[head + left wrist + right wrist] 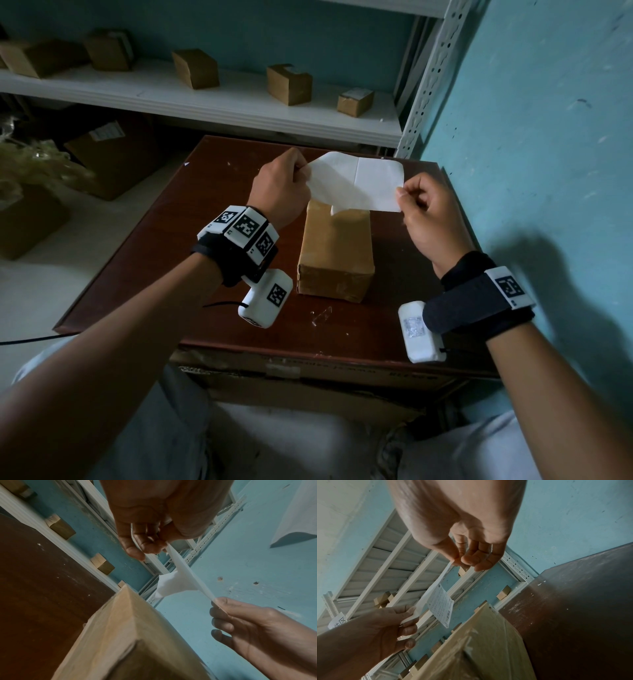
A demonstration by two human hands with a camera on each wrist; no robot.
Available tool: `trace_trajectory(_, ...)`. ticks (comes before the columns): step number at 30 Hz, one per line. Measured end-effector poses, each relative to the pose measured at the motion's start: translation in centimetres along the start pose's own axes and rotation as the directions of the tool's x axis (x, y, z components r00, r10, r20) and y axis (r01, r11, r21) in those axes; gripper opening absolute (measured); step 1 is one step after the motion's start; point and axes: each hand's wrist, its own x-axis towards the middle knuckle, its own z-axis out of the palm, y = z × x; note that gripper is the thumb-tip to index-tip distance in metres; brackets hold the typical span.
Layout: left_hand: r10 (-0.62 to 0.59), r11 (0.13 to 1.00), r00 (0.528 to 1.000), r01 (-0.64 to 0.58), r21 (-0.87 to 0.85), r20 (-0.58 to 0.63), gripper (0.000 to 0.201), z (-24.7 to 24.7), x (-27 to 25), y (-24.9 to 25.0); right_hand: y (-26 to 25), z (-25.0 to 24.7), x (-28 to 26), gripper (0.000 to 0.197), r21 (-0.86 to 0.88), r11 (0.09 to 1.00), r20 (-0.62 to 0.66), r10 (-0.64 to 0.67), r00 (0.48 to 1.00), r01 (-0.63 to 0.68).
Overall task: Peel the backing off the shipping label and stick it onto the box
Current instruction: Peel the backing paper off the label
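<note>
Head view, label: a thin white shipping label (356,181) with rounded corners is stretched flat in the air over the far end of the box, part of it peeling loose and curling down toward the box top.
Head view, hands: the left hand (279,188) pinches the sheet's 9 o'clock end; the right hand (430,219) pinches its 4 o'clock corner between thumb and forefinger.
Head view, box: a long tan cardboard box (335,250) wrapped in glossy tape lies mid-table on the scuffed dark red-brown table (144,240).
Left wrist view: the fingertips (135,550) are closed on the paper's narrow end; a soft white flap (169,586) sags below the taut strip, above the box corner (126,628).
Right wrist view: thumb and fingers nip the strip's upper end; the printed label face (441,603) hangs at 7 o'clock, just above the crinkled tape on the box (488,642).
Background: small brown cartons (195,68) sit on a white metal shelf (219,99) at 12 o'clock.
</note>
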Motion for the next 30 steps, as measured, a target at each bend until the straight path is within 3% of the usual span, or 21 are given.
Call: trace_trajectory(30, -0.005, 1.0, 1.0, 0.005, 0.012, -0.016, 0.012, -0.09, 0.28, -0.28, 0.31, -0.14, 0.13, 0.01, -0.005, 1.0, -0.014, -0.008, 1.0, 0.008)
